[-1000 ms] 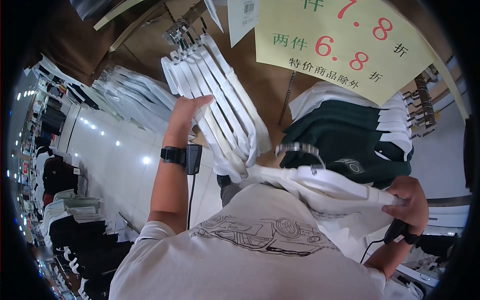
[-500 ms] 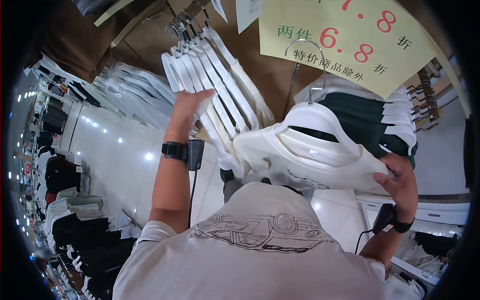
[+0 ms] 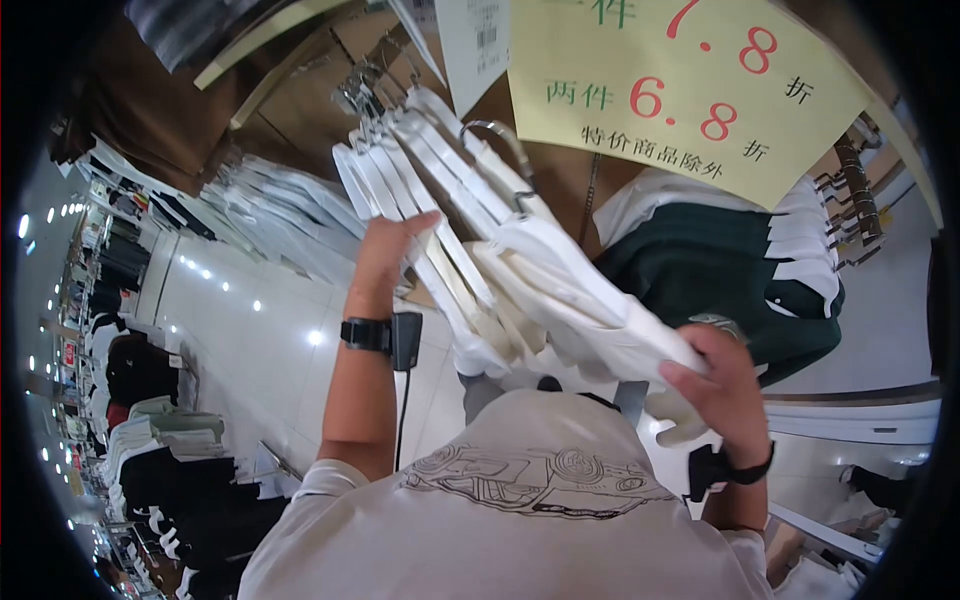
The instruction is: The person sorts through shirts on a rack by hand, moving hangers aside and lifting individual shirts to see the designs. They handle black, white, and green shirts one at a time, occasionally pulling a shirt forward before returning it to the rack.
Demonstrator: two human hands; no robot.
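My left hand (image 3: 400, 240) is closed on white hangers (image 3: 385, 170) at the left of a hanging row, its thumb laid across them. My right hand (image 3: 715, 375) grips the right shoulder of a cream shirt (image 3: 590, 335) on a white hanger (image 3: 560, 258). This hanger is tilted, its metal hook free of the rail and close to the right side of the row. Several more white hangers with pale garments hang between the hook and my left hand.
A yellow sign (image 3: 690, 90) with red numbers hangs at the top right, beside a white tag (image 3: 475, 50). Dark green shirts (image 3: 690, 260) hang at the right, pale shirts (image 3: 280, 210) at the left. Black garments (image 3: 190, 500) are on racks at the lower left.
My right hand has moved left, turning the cream shirt from facing me to nearly edge-on beside the row. Its hook has moved left and up. My left hand stays on the hangers.
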